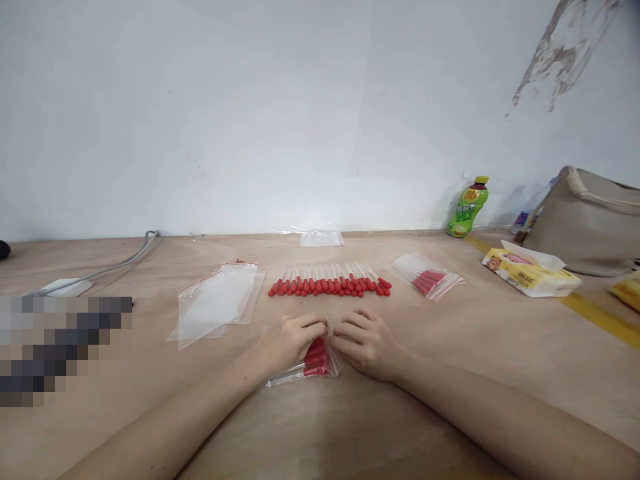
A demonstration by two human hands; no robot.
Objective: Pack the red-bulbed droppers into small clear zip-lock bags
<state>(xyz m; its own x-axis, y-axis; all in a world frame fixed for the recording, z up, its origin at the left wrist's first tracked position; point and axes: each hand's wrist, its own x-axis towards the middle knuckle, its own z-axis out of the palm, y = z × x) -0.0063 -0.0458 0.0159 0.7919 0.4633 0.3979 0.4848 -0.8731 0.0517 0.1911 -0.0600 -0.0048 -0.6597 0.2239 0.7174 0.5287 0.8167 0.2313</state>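
Both my hands meet over a small clear zip bag (313, 363) holding several red-bulbed droppers, lying on the wooden table (450, 347). My left hand (290, 343) pinches the bag's top edge with fingers curled. My right hand (365, 343) pinches the same edge from the right side. Just beyond my hands a row of loose red-bulbed droppers (330, 283) lies side by side. A filled bag of droppers (427, 277) rests to the right of the row. A pile of empty zip bags (217, 300) sits to the left.
Another clear bag (321, 238) lies by the white wall. A green bottle (469, 207) stands at the back right, next to a beige bag (590, 220) and a yellow tissue pack (530, 270). A grey cable (120, 263) runs along the left. A blurred patch covers the left edge.
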